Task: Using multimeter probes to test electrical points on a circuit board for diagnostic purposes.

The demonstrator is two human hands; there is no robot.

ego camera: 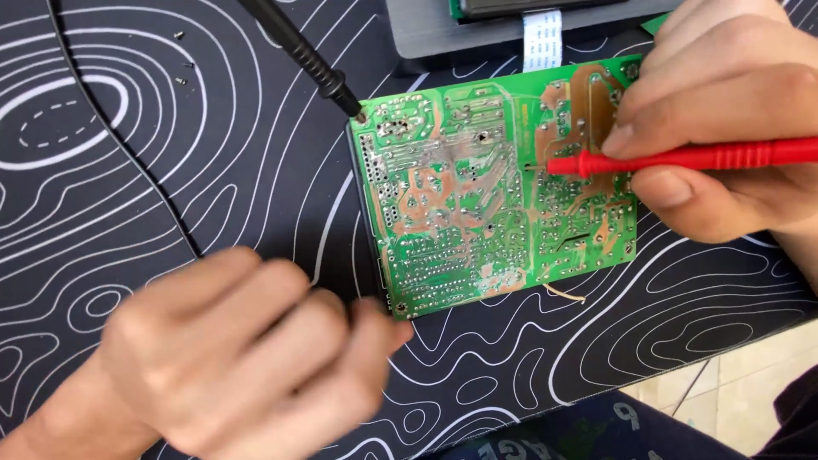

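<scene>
A: Green board [498, 183], solder side up, lies on the black contour-patterned mat [128, 170]. Where is it relative to each grip?

B: Right hand [724, 111] pinches the red probe [682, 158] over the board's right part, tip touching the board. Left hand [247, 358], blurred, fingers curled, is at the board's lower-left corner; its grip cannot be told. Black probe [307, 58] touches the upper-left corner.

Place: you're at an electronics repair bench | Evidence: bare green circuit board [498, 187] solder-side up, red [682, 158] and black [302, 55] meter probes, black contour-patterned work mat [128, 170], loose tiny screws [181, 58], white flat ribbon cable [543, 38]
</scene>
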